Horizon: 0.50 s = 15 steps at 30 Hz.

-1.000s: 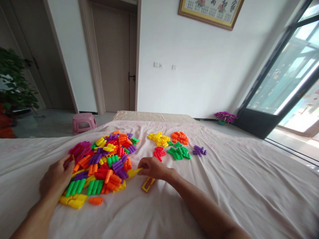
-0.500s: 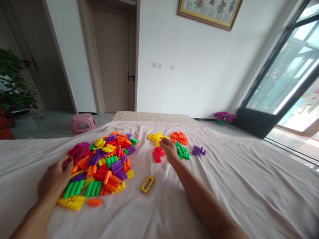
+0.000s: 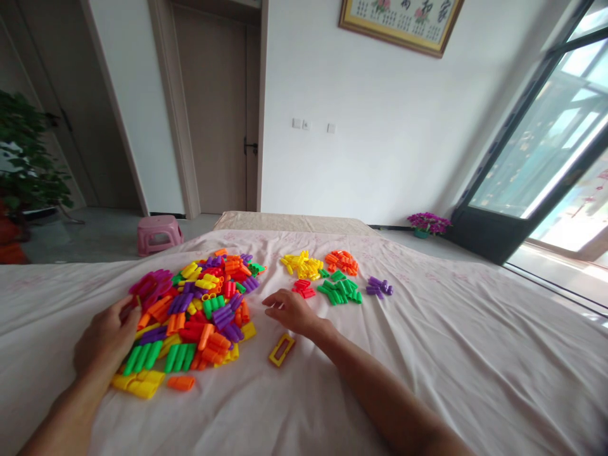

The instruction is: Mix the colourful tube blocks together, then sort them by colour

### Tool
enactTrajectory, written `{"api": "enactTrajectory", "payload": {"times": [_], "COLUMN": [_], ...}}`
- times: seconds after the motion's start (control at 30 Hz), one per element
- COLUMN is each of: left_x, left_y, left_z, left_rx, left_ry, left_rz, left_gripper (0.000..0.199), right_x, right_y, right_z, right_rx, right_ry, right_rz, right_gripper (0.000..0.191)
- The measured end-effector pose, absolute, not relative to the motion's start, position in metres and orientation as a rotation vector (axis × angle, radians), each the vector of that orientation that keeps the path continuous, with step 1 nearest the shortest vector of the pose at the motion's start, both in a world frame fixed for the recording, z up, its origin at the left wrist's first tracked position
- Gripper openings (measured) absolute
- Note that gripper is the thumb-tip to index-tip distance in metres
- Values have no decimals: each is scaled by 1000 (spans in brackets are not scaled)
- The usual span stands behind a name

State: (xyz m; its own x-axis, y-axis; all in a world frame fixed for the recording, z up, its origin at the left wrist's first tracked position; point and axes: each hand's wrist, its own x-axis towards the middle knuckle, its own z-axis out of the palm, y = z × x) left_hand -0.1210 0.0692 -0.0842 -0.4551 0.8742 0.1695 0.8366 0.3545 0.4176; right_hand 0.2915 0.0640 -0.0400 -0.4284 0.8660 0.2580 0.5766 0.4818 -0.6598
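Note:
My left hand (image 3: pixel 107 335) is at the left edge of a mixed heap of coloured plastic pieces (image 3: pixel 204 310), its fingers pinched on a small yellow piece (image 3: pixel 138 301) beside some magenta pieces (image 3: pixel 152 286). Between the heap and the small piles, my right hand (image 3: pixel 287 310) hovers with fingers apart and nothing in them. Sorted by colour beyond it lie yellow pieces (image 3: pixel 302 263), orange pieces (image 3: pixel 341 262), red pieces (image 3: pixel 304 289), green pieces (image 3: pixel 340 290) and purple pieces (image 3: pixel 379 287). A yellow rectangular frame (image 3: pixel 282 350) rests below my right hand.
A pale cloth (image 3: pixel 427 354) with wrinkles covers the surface under everything. One orange piece (image 3: pixel 181 383) lies at the heap's near edge. On the floor behind are a pink stool (image 3: pixel 159 234) and a pot of magenta flowers (image 3: pixel 428 223).
My right hand has moved left and nearer, away from the small piles, uncovering the yellow, red and green pieces. My left hand has hardly moved.

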Motion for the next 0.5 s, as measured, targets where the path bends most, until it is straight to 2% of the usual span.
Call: {"api": "enactTrajectory", "payload": {"times": [0.13, 0.27, 0.5], "left_x": [-113, -110, -111], "left_y": [66, 63, 64], "left_z": [-75, -70, -72], "left_rx": [1506, 1491, 1496], "left_ry": [2522, 2524, 2530], "left_rz": [707, 705, 699], "left_gripper": [73, 74, 72], "right_x": [275, 265, 259], "right_y": [49, 42, 39], "right_z": [-41, -44, -45], "right_rx": [-1117, -1121, -1217], "right_ry": [-2435, -2523, -2326], "right_rz": [410, 274, 480], "right_gripper": [21, 29, 20]}}
